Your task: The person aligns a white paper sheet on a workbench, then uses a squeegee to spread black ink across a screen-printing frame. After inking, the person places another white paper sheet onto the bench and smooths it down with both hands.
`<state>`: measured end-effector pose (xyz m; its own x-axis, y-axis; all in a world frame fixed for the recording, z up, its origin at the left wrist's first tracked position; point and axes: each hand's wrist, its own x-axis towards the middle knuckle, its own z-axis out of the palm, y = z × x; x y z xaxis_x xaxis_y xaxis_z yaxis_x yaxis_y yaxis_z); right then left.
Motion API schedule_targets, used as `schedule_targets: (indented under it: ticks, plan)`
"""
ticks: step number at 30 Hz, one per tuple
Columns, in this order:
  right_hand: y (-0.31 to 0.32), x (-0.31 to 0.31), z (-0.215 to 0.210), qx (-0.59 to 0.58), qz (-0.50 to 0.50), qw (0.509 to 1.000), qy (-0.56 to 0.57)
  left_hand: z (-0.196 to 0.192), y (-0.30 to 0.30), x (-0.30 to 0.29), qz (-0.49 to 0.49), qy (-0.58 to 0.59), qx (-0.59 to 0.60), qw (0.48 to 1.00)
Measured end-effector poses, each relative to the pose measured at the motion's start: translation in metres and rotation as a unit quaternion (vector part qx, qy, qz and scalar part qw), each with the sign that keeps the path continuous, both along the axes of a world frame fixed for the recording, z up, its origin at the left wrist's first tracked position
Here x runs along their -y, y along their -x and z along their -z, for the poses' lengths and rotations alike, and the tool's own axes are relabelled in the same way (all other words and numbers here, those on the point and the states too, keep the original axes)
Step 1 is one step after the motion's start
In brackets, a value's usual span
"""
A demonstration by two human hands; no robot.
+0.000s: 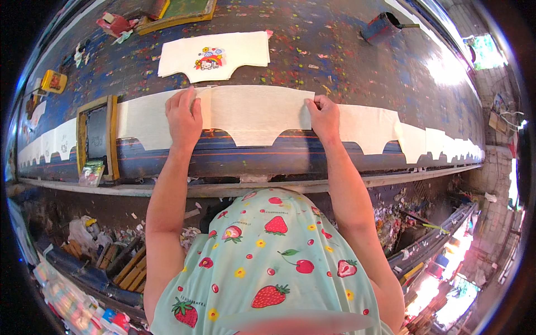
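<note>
A cut cream-white fabric panel (257, 111), with curved leg cut-outs along its near edge, lies spread along the near side of the long table. My left hand (184, 117) is closed at the panel's left end, fingers bent over the cloth where it meets the neighbouring panel. At the opposite end my right hand (325, 118) pinches the panel's edge between thumb and fingers. Just beyond lies a stack of similar panels (245, 53), the top one bearing a colourful cartoon print. More panels (365, 125) continue in a row to both sides.
A wood-framed printing screen (113, 139) stands on the row at left, a small clear packet (91, 173) by it. Farther off are a yellow container (54, 81), a green-faced frame (181, 14) and a dark pot (381, 29) with a handle. Scraps litter the area below the table edge (223, 190).
</note>
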<state>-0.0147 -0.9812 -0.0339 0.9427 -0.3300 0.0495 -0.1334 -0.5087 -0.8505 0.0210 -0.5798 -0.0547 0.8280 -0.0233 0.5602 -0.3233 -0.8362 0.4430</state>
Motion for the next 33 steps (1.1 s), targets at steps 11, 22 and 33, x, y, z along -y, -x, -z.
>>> schedule_targets:
  ticks: [11, 22, 33]
  plan:
    - [0.000, 0.017, -0.011, -0.109, -0.054, 0.974, -0.191, -0.025, 0.031, 0.147, 0.289, -0.166, -0.118, 0.935]
    - [0.043, 0.303, -0.051, -0.113, 0.038, 0.898, 0.424, -0.022, 0.045, 0.283, 0.248, -0.279, -0.139, 0.917]
    - [0.041, 0.349, -0.045, -0.008, -0.145, 0.842, 0.519, -0.024, 0.076, 0.412, 0.268, -0.099, -0.167, 0.943]
